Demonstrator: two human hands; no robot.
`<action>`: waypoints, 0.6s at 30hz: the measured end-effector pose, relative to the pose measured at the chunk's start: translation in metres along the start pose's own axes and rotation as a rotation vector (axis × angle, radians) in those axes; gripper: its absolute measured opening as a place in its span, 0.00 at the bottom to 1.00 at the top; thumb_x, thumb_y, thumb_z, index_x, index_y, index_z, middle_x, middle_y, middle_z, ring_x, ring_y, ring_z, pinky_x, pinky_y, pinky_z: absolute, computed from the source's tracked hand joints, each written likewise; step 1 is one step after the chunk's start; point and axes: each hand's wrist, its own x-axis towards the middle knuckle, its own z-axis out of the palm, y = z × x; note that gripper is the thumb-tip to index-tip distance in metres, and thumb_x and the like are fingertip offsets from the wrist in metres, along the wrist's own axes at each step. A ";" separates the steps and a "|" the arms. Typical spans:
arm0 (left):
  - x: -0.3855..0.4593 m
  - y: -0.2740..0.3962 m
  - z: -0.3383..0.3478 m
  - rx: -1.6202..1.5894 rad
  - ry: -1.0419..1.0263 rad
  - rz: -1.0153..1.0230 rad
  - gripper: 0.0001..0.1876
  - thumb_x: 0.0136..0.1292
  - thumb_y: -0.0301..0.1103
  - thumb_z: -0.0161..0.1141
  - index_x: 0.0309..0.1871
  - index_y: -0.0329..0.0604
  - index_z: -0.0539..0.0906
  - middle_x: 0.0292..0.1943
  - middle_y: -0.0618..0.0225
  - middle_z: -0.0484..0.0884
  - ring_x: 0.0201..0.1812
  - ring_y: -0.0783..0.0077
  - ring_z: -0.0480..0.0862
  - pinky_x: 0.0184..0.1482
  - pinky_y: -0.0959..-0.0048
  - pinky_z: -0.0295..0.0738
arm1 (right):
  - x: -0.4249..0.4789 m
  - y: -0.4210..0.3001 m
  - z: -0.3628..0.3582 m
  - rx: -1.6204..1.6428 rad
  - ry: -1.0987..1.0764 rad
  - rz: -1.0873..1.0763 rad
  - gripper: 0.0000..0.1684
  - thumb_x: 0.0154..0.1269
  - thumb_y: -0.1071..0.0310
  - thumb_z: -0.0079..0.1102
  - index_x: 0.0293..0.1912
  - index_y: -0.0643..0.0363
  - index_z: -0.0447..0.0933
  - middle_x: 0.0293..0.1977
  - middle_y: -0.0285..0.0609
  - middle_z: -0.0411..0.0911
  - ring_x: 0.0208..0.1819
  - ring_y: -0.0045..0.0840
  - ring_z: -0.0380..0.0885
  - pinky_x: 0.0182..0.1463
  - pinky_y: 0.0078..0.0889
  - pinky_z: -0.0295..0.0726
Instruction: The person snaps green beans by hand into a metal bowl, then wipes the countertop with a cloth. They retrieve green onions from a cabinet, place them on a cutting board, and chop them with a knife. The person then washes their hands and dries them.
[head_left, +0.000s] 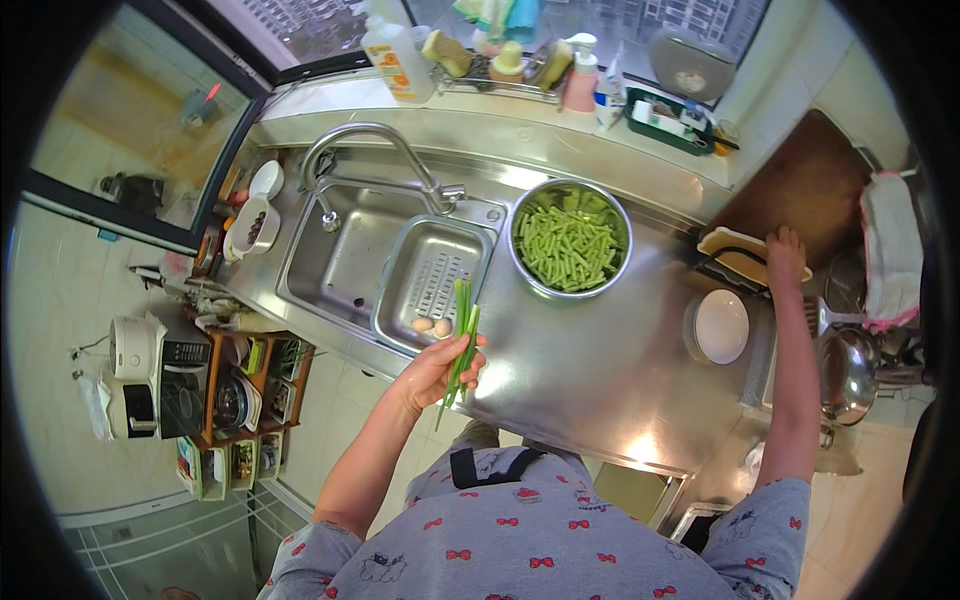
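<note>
My left hand (442, 371) is closed around a small bunch of green onion stalks (463, 330), held above the counter's front edge beside the sink. My right hand (785, 255) reaches to the far right and touches a pale cutting board (731, 246) that stands in a black rack, in front of a large brown board (802, 180). Whether its fingers grip the pale board cannot be told. A steel bowl of cut green beans (571, 238) stands on the counter right of the sink. Two eggs (433, 326) lie in the perforated steel basket (381, 300) set in the sink.
White bowls (721, 327) stand near my right forearm, with a steel pot (849, 375) beyond it. The faucet (375, 131) arches over the sink (330, 262). Bottles and sponges line the windowsill (480, 101). A dish of dark red fruit (255, 227) sits left of the sink.
</note>
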 end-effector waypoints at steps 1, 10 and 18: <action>-0.002 0.002 -0.003 -0.005 0.013 0.009 0.18 0.78 0.45 0.49 0.59 0.42 0.75 0.37 0.64 0.80 0.33 0.72 0.81 0.42 0.67 0.82 | 0.003 0.002 0.001 -0.021 -0.013 0.007 0.10 0.61 0.68 0.56 0.42 0.51 0.80 0.41 0.38 0.78 0.49 0.32 0.78 0.48 0.39 0.78; -0.012 0.024 -0.033 0.008 -0.027 0.065 0.17 0.78 0.43 0.47 0.58 0.42 0.75 0.43 0.57 0.84 0.45 0.63 0.86 0.56 0.59 0.81 | 0.036 -0.010 -0.087 0.178 0.054 -0.078 0.03 0.64 0.70 0.50 0.36 0.52 0.74 0.33 0.41 0.79 0.43 0.36 0.80 0.49 0.41 0.76; -0.013 0.038 -0.050 0.426 0.098 0.308 0.13 0.77 0.40 0.51 0.53 0.42 0.78 0.29 0.73 0.77 0.29 0.81 0.75 0.32 0.78 0.71 | -0.005 -0.115 -0.270 0.580 0.138 -0.380 0.10 0.59 0.73 0.53 0.41 0.53 0.77 0.32 0.42 0.77 0.37 0.38 0.78 0.43 0.37 0.76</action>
